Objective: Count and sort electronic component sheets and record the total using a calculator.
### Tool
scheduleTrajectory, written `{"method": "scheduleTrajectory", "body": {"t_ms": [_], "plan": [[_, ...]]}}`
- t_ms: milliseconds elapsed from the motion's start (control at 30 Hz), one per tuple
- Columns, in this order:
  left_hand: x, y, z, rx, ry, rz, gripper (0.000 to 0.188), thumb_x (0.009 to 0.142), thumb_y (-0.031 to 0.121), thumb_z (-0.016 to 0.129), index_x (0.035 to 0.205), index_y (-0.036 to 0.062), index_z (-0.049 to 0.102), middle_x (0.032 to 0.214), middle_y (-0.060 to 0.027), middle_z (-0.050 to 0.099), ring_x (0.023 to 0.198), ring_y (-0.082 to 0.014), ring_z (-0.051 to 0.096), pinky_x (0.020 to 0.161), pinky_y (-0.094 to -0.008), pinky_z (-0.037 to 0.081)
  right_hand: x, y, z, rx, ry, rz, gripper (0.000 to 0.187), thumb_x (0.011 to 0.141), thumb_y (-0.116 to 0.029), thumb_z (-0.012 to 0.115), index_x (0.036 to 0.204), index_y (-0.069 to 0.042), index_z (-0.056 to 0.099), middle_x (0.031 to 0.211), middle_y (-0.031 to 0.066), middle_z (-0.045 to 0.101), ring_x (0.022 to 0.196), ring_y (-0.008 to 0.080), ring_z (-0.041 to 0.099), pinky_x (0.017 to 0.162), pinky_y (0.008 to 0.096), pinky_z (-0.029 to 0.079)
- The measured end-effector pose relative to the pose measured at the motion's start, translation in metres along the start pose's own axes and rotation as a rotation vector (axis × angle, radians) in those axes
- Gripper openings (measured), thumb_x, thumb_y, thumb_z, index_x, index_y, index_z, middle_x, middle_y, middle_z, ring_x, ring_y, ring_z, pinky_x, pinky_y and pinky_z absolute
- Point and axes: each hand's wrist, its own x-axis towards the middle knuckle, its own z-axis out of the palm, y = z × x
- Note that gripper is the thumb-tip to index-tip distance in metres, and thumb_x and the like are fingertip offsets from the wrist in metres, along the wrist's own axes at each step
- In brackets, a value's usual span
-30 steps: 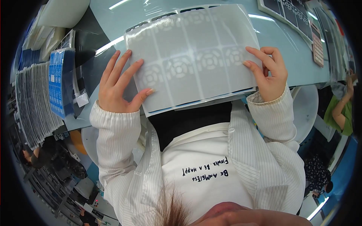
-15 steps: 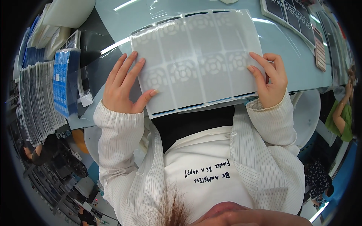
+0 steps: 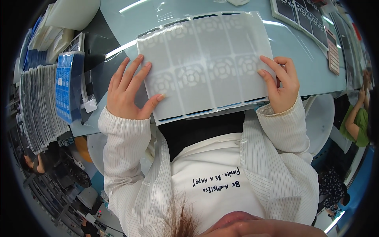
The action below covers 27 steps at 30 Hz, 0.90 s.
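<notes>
A whitish translucent sheet lies before me on the table, over darker sheets that show along its near and far edges. Rows of pale ring-and-block patterns show through it. My left hand is at the sheet's left edge, its fingers stretched out and spread, with the fingertips and thumb touching the margin. On the opposite edge rests my right hand. Its thumb and index finger lie apart on the sheet's top, while the other fingers bend beside the edge, partly hidden.
To the left stand a thick row of stacked sheets and a blue printed pack. A pink calculator and black patterned panels lie at the far right. The glossy table reflects light. Other people work at both sides.
</notes>
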Motion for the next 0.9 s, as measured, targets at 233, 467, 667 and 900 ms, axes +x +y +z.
{"method": "scheduleTrajectory", "body": {"t_ms": [233,467,667,900], "plan": [[-0.001,0.0021,-0.0011,-0.018,0.0,-0.006,0.074,0.071,0.032,0.087,0.136,0.0125,0.059,0.146,-0.0086,0.052,0.139,-0.0384,0.041,0.111,-0.0521,0.037,-0.0012,-0.0022,-0.0019,0.011,-0.002,0.009,0.03,0.083,0.0,0.074,0.112,-0.005,0.073,0.099,0.0045,0.055,0.07,0.0104,0.049,0.053,0.0226,0.038],[0.0006,0.0004,-0.0017,-0.032,0.01,0.045,0.074,0.071,0.03,0.085,0.136,0.0089,0.058,0.147,-0.0115,0.05,0.138,-0.0405,0.041,0.11,-0.0508,0.037,-0.0017,-0.0001,-0.0029,0.017,0.009,-0.028,0.031,0.081,0.0,0.074,0.111,-0.006,0.073,0.095,0.0061,0.054,0.066,0.0119,0.048,0.053,0.024,0.039],[-0.0003,-0.0002,-0.0008,-0.073,0.008,0.039,0.074,0.071,0.027,0.085,0.137,0.0071,0.056,0.148,-0.013,0.049,0.139,-0.0419,0.039,0.111,-0.0511,0.036,-0.0042,0.0032,-0.0022,-0.015,-0.014,-0.011,0.03,0.082,-0.004,0.075,0.111,-0.007,0.073,0.089,0.0061,0.055,0.06,0.0147,0.05,0.053,0.0274,0.042],[-0.001,0.0001,-0.0001,-0.093,-0.001,0.03,0.074,0.073,0.028,0.083,0.137,0.0056,0.056,0.149,-0.0145,0.048,0.14,-0.0425,0.038,0.111,-0.0515,0.035,-0.0046,0.0028,-0.0066,-0.133,-0.037,-0.028,0.028,0.085,-0.01,0.074,0.112,-0.009,0.072,0.088,0.0079,0.057,0.061,0.0189,0.058,0.055,0.0297,0.048]]}}
